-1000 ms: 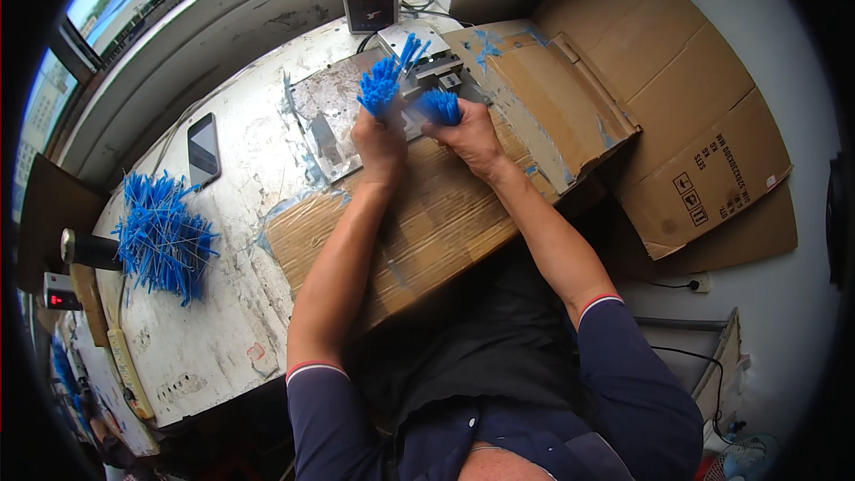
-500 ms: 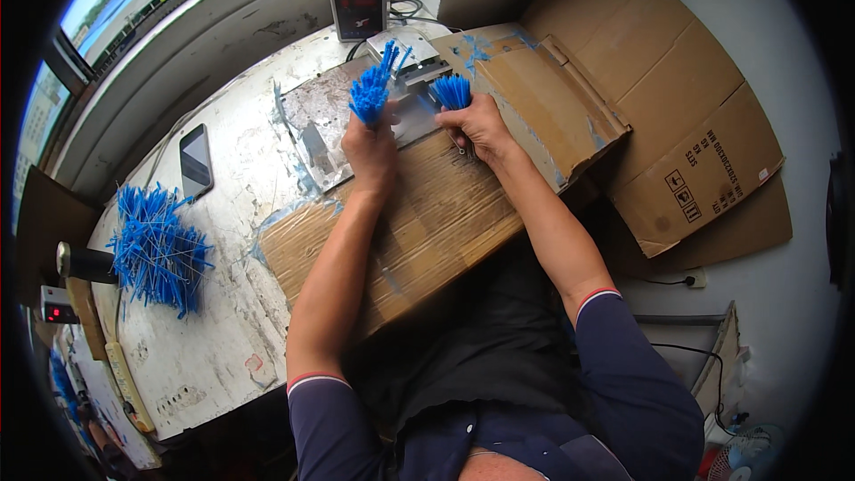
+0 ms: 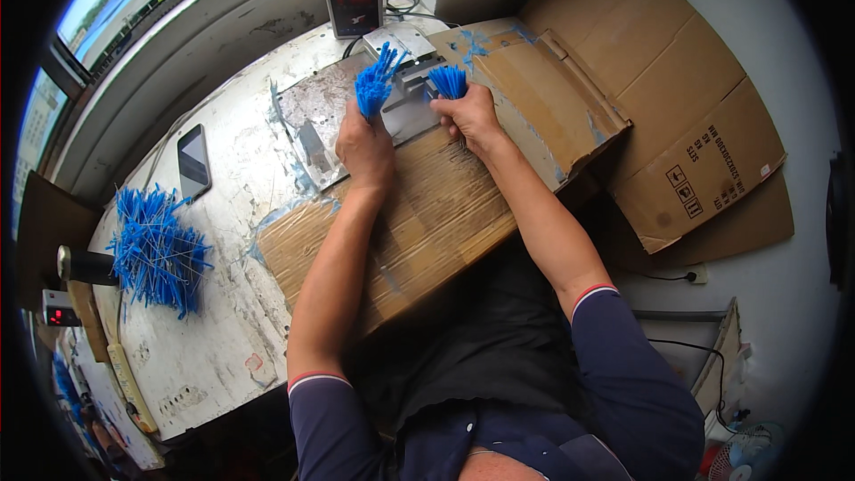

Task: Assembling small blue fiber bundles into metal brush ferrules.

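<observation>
My left hand (image 3: 364, 144) is closed round an uneven bunch of thin blue-tipped wires (image 3: 374, 87), whose blue ends fan out above the fist. To its right, my right hand (image 3: 472, 116) grips a second, tidier bunch of blue-tipped wires (image 3: 447, 82); thin wire ends hang below the fingers. Both hands are over the far edge of a worn cardboard sheet (image 3: 419, 214), close to a small metal fixture (image 3: 414, 76). A large loose pile of the same blue-tipped wires (image 3: 160, 254) lies at the left of the white table (image 3: 240, 321).
A counter box with red digits (image 3: 354, 0) stands at the back. A phone (image 3: 193, 162) lies left of the metal plate (image 3: 312, 116). Large cardboard flaps (image 3: 659, 80) rise at the right. A dark cylinder (image 3: 87, 264) and a power strip (image 3: 131, 387) are at the left edge.
My left hand has shifted slightly down and left, its bunch now tilting right. My right hand has moved a little left and up. Both bunches stay held.
</observation>
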A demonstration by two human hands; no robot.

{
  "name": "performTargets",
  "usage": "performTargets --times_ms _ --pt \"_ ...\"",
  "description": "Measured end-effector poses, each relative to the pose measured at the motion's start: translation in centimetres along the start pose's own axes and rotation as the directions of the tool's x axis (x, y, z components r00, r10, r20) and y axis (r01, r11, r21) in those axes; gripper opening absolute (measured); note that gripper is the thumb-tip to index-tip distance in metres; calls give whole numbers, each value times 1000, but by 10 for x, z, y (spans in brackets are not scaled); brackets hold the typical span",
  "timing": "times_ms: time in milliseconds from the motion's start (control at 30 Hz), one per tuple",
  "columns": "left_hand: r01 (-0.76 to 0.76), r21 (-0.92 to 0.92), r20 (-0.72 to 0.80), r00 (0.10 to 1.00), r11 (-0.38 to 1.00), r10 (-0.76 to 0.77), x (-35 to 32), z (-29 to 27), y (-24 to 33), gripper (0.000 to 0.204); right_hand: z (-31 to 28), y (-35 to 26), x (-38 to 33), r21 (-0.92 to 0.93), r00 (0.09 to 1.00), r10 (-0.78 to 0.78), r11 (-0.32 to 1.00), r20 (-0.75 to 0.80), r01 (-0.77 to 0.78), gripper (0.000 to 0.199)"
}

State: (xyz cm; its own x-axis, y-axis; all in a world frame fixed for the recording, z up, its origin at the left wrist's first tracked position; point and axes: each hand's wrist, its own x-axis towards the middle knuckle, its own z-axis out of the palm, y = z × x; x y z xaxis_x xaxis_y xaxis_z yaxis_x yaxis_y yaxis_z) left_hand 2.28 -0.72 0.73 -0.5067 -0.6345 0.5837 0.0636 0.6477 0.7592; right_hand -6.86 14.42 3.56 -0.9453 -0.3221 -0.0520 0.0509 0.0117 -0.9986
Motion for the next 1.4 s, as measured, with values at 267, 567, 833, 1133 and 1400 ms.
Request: performTargets --times_ms 267,567,833,1133,1400 --pt "-186 221 226 965 957 135 -4 0 3 13 -7 1 -17 233 999 -2 972 -32 10 15" --pt "-183 213 255 959 960 126 -3 1 0 10 -18 4 -20 270 1000 5 963 4 -6 13" --pt "-194 216 272 953 957 132 -4 2 3 16 -25 -1 -24 327 996 82 941 37 -90 14" --pt "-193 240 245 960 951 133 -5 8 -3 10 -23 -1 -27 233 999 36 972 34 -42 14" --pt "-37 -191 169 983 981 70 -2 5 -4 19 0 -2 -29 161 982 21 986 190 -53 16"
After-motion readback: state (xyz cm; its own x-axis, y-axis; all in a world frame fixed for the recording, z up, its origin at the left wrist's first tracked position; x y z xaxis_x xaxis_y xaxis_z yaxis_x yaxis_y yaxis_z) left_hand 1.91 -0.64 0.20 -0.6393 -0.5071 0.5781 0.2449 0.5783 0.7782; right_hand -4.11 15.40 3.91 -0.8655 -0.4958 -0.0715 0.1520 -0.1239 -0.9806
